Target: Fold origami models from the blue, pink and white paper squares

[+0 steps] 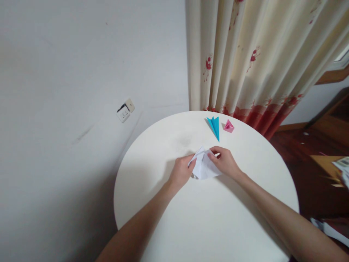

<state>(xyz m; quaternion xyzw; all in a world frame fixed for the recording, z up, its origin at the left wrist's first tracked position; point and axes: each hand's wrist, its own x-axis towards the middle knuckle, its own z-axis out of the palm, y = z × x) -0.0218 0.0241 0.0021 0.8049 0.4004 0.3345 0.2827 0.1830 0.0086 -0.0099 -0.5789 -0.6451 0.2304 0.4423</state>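
Observation:
A partly folded sheet of white paper (206, 169) is held between my two hands, just above the middle of the table. My left hand (182, 169) pinches its left edge, thumb on top. On the other side, my right hand (224, 160) grips the upper right part between thumb and fingers. Creases and a raised flap show near the paper's centre. Beyond the hands lie a blue paper plane (214, 127) and, to its right, a small pink folded paper piece (228, 126).
The round white table (212, 225) stands against a white wall with a socket (124, 114). A cream curtain (245, 72) with red flowers hangs behind its far edge. At the right, papers (343, 168) lie on a wooden surface above the dark floor.

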